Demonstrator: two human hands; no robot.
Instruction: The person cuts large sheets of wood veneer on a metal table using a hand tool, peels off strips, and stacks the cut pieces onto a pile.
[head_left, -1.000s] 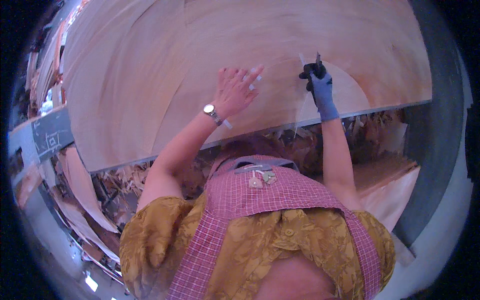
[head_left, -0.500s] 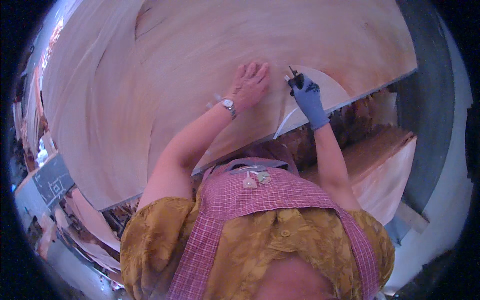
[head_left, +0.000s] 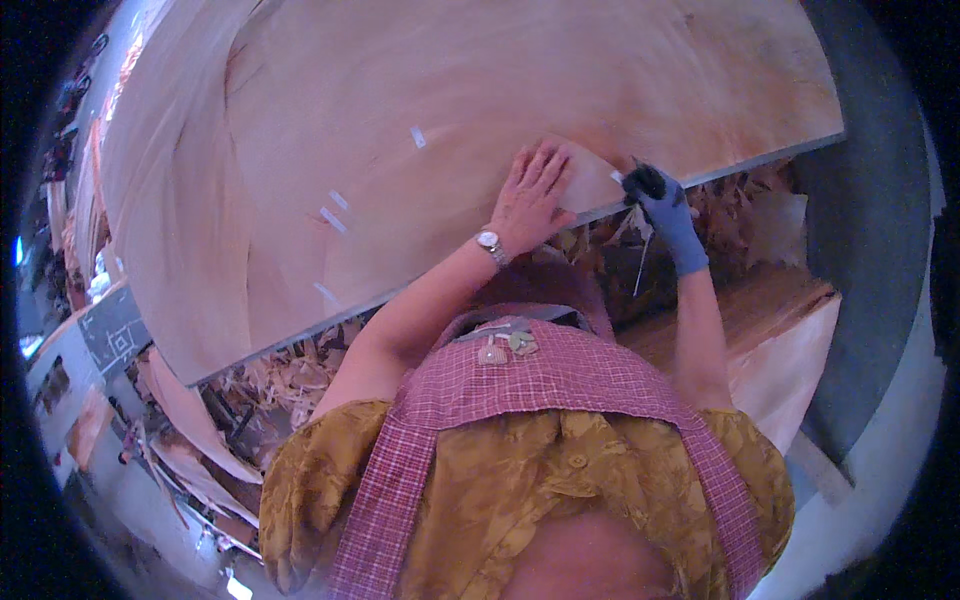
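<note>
A large pale wood veneer sheet [head_left: 400, 80] covers the table in front of me. My left hand [head_left: 532, 195], bare with a watch at the wrist, lies on it near the front edge, palm down and fingers stretched out. At the edge, to the right of it, my right hand [head_left: 660, 200] wears a blue-grey glove with black fingertips. Its fingers are closed around a slim dark tool, mostly hidden, and a small white bit [head_left: 617, 177] shows by the fingertips. A thin pale strip [head_left: 643, 265] hangs down below the glove.
Several short white tape pieces [head_left: 418, 137] stick to the sheet. Torn veneer scraps [head_left: 280, 380] lie below the table's front edge. A stack of veneer [head_left: 785, 345] stands at my right. Further left is a grey board [head_left: 112, 330] with chalk-like marks.
Both hands have moved right, and the right one slightly down, onto the sheet's edge. The thin pale strip, earlier along the edge between my hands, now hangs below the glove.
</note>
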